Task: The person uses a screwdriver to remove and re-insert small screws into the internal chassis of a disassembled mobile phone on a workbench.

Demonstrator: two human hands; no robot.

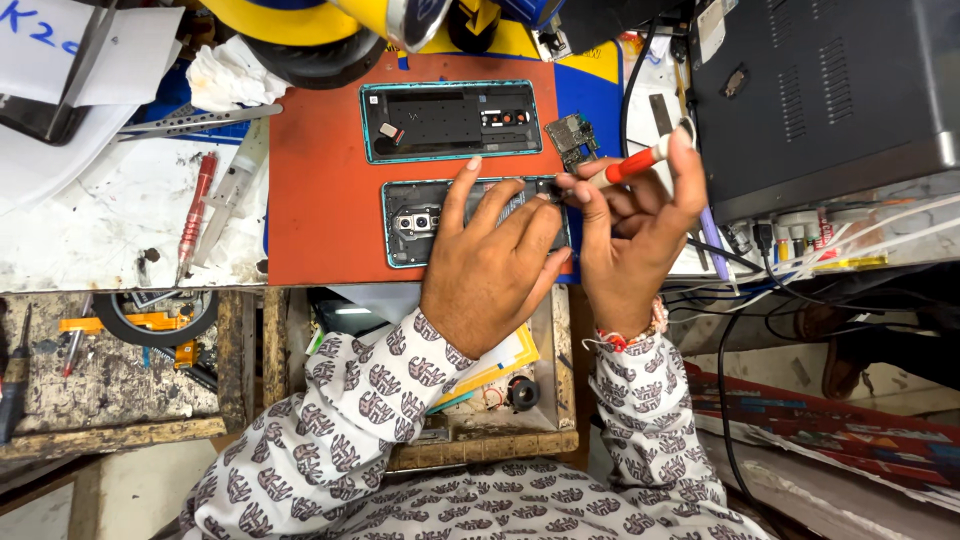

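An opened phone body with a teal rim and camera module lies on an orange work mat. My left hand rests flat on its right half, fingers spread, pressing it down. My right hand grips a small screwdriver with a red and white handle, its tip at the phone's upper right corner. A second phone half, also teal-rimmed, lies just beyond on the mat. A small circuit board sits beside it.
A red-handled screwdriver, a syringe-like tool and metal tweezers lie on the white sheet at left. A dark box with cables stands at right. An open wooden drawer sits below the mat. Yellow equipment looms at the top.
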